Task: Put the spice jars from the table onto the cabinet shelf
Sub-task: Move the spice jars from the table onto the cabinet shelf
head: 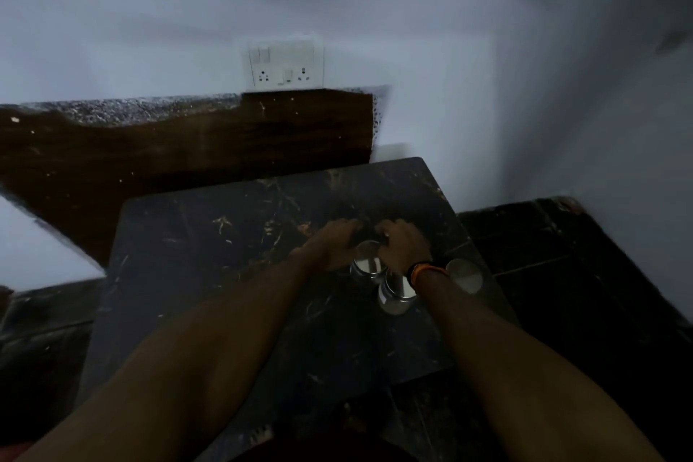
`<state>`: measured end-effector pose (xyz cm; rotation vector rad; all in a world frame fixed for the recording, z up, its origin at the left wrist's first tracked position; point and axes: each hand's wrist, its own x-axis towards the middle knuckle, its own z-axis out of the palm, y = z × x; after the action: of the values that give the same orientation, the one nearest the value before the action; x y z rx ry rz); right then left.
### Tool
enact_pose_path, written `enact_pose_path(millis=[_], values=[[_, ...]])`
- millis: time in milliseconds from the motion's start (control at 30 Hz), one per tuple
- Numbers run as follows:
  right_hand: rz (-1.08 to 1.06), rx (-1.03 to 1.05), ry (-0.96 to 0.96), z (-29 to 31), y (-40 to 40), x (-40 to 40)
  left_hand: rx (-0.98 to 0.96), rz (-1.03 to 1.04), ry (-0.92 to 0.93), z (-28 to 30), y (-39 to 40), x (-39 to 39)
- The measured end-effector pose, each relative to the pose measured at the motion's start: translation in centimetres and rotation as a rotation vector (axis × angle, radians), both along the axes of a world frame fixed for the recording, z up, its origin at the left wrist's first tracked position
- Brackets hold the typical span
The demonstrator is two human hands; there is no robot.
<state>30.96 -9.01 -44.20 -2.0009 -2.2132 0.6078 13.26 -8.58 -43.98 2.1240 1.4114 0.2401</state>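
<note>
Jar (367, 262) between left hand (333, 245), right hand (403, 246)

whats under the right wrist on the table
A steel-lidded spice jar stands on the dark table right under the right wrist; the wrist and its band cover part of its lid. Its contents cannot be seen.

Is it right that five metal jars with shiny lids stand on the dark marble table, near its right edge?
Not five. The head view shows three metal jars with shiny lids on the dark marble table, near its right edge.
</note>
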Motion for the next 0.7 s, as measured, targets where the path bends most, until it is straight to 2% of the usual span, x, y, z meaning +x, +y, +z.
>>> enact_pose_path(millis=[400,567,700], values=[[0.048,-0.056,-0.257,-4.2,-0.9,-2.2,-0.166,0.101,0.028,-2.0,-1.5,-1.0],[0.013,-0.070,-0.306,-5.5,-0.6,-3.0,-0.269,0.205,-0.072,-2.5,-2.2,-3.3],[0.049,0.010,-0.354,-5.7,0.1,-3.5,-0.302,0.265,-0.128,-3.1,-2.8,-5.0]])
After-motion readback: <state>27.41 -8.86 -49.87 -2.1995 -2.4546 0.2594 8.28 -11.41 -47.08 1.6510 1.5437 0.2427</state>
